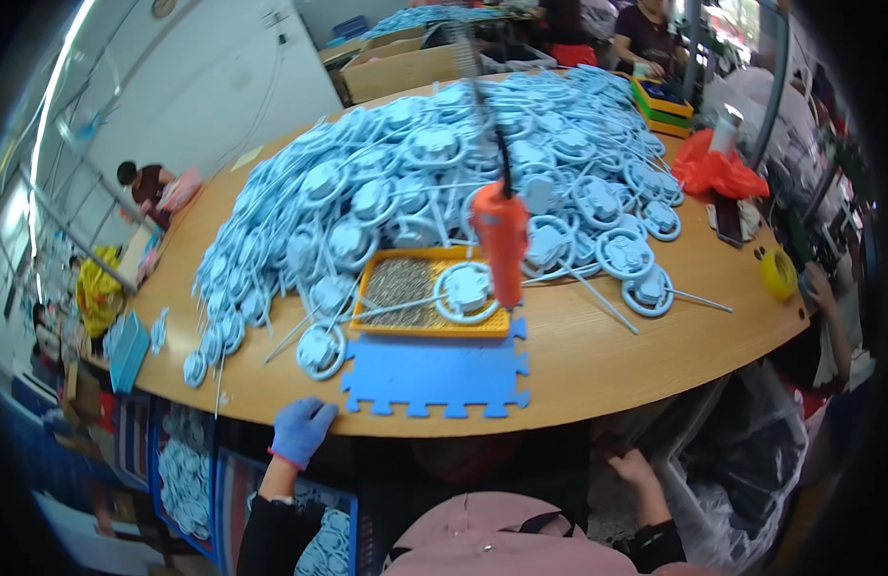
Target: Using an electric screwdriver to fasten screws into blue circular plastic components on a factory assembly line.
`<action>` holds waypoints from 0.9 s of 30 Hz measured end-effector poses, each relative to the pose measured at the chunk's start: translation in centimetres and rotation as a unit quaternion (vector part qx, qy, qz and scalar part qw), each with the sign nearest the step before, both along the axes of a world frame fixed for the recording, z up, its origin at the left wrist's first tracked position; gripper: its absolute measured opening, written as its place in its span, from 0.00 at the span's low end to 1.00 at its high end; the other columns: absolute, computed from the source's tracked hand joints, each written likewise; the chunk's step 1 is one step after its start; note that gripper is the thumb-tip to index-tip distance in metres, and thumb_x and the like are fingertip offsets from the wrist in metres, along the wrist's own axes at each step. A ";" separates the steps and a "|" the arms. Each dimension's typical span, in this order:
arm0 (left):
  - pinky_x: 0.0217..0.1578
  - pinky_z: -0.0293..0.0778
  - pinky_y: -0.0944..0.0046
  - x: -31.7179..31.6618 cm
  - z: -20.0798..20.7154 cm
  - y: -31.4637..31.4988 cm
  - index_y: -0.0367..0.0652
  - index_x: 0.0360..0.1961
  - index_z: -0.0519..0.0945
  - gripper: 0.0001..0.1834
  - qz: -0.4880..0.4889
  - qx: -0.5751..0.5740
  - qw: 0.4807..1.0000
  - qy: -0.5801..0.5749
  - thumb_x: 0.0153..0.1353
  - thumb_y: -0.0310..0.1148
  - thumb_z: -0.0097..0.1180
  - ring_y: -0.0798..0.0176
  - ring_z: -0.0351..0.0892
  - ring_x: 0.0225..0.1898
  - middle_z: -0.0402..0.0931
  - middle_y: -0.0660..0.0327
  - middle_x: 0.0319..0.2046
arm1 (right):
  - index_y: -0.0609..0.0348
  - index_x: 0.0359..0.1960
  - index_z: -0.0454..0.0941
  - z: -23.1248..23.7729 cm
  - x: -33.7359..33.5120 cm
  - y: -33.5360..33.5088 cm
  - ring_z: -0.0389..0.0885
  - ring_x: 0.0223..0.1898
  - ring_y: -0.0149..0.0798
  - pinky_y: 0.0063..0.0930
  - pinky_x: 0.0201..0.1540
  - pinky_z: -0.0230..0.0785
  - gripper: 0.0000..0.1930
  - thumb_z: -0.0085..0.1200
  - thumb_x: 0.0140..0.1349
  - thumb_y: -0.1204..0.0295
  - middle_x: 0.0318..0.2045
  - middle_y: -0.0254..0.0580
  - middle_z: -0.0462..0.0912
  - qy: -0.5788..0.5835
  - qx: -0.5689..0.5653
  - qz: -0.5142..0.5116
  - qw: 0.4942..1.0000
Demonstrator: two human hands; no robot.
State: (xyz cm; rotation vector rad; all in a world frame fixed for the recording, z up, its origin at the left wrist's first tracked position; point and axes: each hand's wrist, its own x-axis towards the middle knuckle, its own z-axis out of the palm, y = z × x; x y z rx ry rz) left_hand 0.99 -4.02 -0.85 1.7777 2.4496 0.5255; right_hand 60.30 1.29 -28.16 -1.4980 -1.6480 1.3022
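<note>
My left hand (303,430), in a blue glove, is at the table's front edge with its fingers loosely apart and nothing in them. My bare right hand (634,468) is lower, off the front edge to the right; its fingertips fall in shadow. A yellow tray (367,324) of small metal screws (401,282) stands on the table, with a pale blue ring-shaped plastic part (466,292) lying across its right half. Over it hangs an orange electric screwdriver (500,240) on a dark cord. In front lies a blue foam mat (434,372). Nearest my left hand is another ring-shaped part (320,350).
A big heap of pale blue ring-shaped parts (434,144) covers the table's back. On the right are a red plastic bag (718,165), a phone (728,219) and yellow tape (778,275). Blue crates (214,480) stand below left, a plastic-lined bin (689,470) below right. Other people sit around.
</note>
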 end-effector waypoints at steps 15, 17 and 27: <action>0.29 0.72 0.59 5.2 4.0 7.7 0.46 0.31 0.81 0.12 -0.196 0.219 0.955 0.048 0.51 0.40 0.66 0.53 0.77 0.27 0.77 0.59 0.25 | 0.59 0.63 0.62 35.3 -22.4 15.3 0.75 0.48 0.31 0.28 0.52 0.68 0.29 0.57 0.59 0.75 0.52 0.39 0.73 0.290 0.187 0.124 0.930; 0.36 0.72 0.56 7.4 5.4 12.0 0.45 0.40 0.79 0.19 -0.260 0.217 0.940 0.040 0.50 0.43 0.66 0.51 0.77 0.36 0.77 0.56 0.34 | 0.60 0.61 0.64 35.4 -23.4 15.8 0.75 0.47 0.30 0.27 0.51 0.69 0.28 0.58 0.60 0.75 0.49 0.38 0.74 0.285 0.175 0.129 0.934; 0.53 0.67 0.52 11.9 5.7 24.4 0.44 0.53 0.76 0.43 -0.265 -0.077 0.958 0.073 0.40 0.64 0.63 0.50 0.73 0.51 0.75 0.52 0.48 | 0.65 0.56 0.66 37.1 -24.5 16.3 0.78 0.42 0.33 0.26 0.43 0.72 0.23 0.56 0.61 0.75 0.41 0.39 0.78 0.347 0.169 0.067 0.920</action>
